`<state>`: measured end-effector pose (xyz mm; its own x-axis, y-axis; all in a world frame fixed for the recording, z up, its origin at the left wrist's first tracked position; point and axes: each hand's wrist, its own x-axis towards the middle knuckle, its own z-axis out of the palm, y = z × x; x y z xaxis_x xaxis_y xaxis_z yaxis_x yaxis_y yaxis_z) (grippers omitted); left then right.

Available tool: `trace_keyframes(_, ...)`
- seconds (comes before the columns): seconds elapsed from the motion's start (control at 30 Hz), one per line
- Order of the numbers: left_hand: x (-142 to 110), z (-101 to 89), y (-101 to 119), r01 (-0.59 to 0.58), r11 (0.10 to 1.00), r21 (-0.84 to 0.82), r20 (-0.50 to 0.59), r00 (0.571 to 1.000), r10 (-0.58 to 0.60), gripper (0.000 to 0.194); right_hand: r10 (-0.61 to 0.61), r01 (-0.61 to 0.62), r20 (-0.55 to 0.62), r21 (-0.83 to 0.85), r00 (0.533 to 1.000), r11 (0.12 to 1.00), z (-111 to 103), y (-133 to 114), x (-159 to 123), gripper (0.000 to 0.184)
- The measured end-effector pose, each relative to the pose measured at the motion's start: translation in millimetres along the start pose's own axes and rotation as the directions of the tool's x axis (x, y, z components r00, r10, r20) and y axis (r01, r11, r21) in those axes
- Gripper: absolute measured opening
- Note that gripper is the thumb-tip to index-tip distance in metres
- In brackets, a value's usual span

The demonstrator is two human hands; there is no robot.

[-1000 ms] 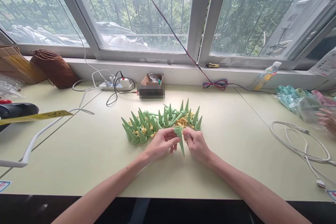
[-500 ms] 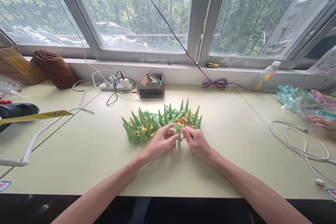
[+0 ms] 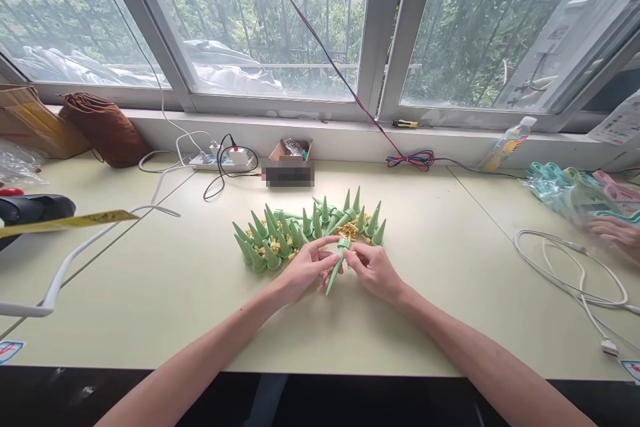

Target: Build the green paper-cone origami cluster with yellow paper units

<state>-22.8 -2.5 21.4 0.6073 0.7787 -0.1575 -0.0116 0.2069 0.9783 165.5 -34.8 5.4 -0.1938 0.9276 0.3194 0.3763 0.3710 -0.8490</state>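
Note:
Between both hands, above the table, is a green plastic watering spike, its wide capped end up and its point slanting down to the left. My left hand is closed around it, thumb and fingers near the cap. The fingertips of my right hand are pinched against the spike just below its cap; whatever small part they hold is hidden. Just beyond my hands many similar green spikes stand point up, while others lie on their sides. Small yellow valve-like pieces are heaped among them.
Behind the spikes stands a small open box, beside a power strip with cables. A white cable lies coiled at right, near another person's hand and teal plastic items. A bottle leans by the window.
The spike has tilted from nearly vertical so its point swings down to the left. My right fingertips have moved in against its upper part.

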Motion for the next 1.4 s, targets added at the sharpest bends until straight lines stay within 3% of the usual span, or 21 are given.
trace_keyframes(0.8,0,0.1,-4,-0.032,0.998,0.046,-0.048,0.998,0.034,0.064,-0.004,0.003,-0.022,-0.023,1.000,1.000,1,-4,-1,0.044)
trace_keyframes(1.0,-2,6.0,0,-0.103,0.971,0.216,-0.134,0.982,0.134,0.054,0.034,-0.046,-0.194,-0.057,0.980,0.997,-7,3,4,0.045)
trace_keyframes(1.13,-4,8.4,-1,-0.121,0.899,0.421,-0.178,0.961,0.213,0.042,0.028,-0.061,-0.301,-0.101,0.953,0.993,-16,4,7,0.047)
trace_keyframes(1.27,-4,7.9,-3,-0.095,0.808,0.581,-0.195,0.948,0.252,0.039,0.023,-0.058,-0.296,-0.113,0.955,0.992,-14,5,7,0.046)
trace_keyframes(1.4,-3,5.5,-5,-0.084,0.787,0.612,-0.194,0.948,0.251,0.041,0.012,-0.047,-0.276,-0.119,0.961,0.992,-11,6,6,0.045)
